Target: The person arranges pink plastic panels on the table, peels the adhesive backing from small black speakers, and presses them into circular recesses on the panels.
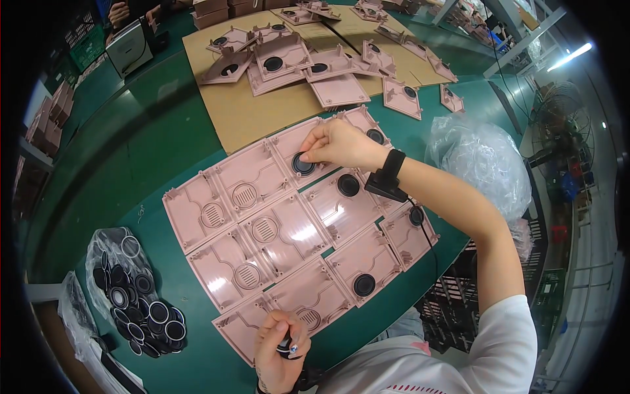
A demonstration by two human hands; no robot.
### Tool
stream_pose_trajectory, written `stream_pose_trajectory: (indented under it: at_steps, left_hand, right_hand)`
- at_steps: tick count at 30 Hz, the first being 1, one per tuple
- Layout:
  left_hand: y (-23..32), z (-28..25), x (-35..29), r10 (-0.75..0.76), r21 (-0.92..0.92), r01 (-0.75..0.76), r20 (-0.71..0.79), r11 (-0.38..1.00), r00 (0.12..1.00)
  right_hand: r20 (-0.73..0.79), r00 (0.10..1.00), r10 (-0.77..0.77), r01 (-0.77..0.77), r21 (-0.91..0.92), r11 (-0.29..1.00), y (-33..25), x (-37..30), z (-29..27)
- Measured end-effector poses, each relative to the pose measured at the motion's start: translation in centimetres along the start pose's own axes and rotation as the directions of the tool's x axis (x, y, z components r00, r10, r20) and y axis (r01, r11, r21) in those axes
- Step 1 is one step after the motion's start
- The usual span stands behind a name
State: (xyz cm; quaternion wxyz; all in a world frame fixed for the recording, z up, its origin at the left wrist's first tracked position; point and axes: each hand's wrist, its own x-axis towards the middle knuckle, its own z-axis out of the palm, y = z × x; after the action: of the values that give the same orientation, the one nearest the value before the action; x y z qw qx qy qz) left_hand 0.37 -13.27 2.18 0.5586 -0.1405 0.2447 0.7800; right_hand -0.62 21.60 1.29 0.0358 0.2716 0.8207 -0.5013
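Note:
Pink plastic housing panels (266, 230) lie face up in close rows across the green table, with moulded ribs and round slotted grilles. My right hand (338, 144) reaches to the far row; its thumb and fingers pinch the edge of a round black disc (303, 164), which sits at a panel's grille spot. More black discs (348, 185) sit in several panels on the right side. Low in the view, my left hand (279, 345) is closed over the near row, around a dark round disc (286, 343) mostly hidden by the fingers.
Loose black discs (157, 312) spill from a clear plastic bag (98, 246) on the left. Panels fitted with discs (282, 59) are heaped on cardboard (223, 121) at the back. A clear bag (482, 161) lies right, above a dark crate (453, 299). Another person's hand (119, 14) shows far left.

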Motion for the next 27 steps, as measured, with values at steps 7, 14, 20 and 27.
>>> stream_pose_trajectory:
  at_steps: [7, 14, 20, 27]
  left_hand:
    - [0.0, 0.0, 0.0, 0.008, 0.012, -0.008, -0.012, 1.0, 1.0]
    - [-0.1, -0.3, -0.1, 0.005, 0.031, -0.005, -0.003, 0.999, 1.0]
    - [-0.1, -0.1, -0.1, 0.017, 0.032, -0.017, -0.007, 0.999, 1.0]
    - [-0.1, 0.3, 0.0, 0.01, 0.028, -0.009, -0.035, 1.0, 0.999]
  right_hand:
    - [-0.026, 1.0, -0.013, 0.011, -0.054, 0.998, -0.2, -0.1, 0.2]
    - [-0.066, 0.997, -0.037, 0.028, -0.134, 0.991, -0.5, -0.6, 0.9]
    - [-0.177, 0.892, -0.416, 0.331, -0.373, 0.867, 0.9, -0.5, 2.0]
    - [-0.265, 0.9, -0.345, 0.217, -0.414, 0.884, 0.8, -0.5, 2.7]
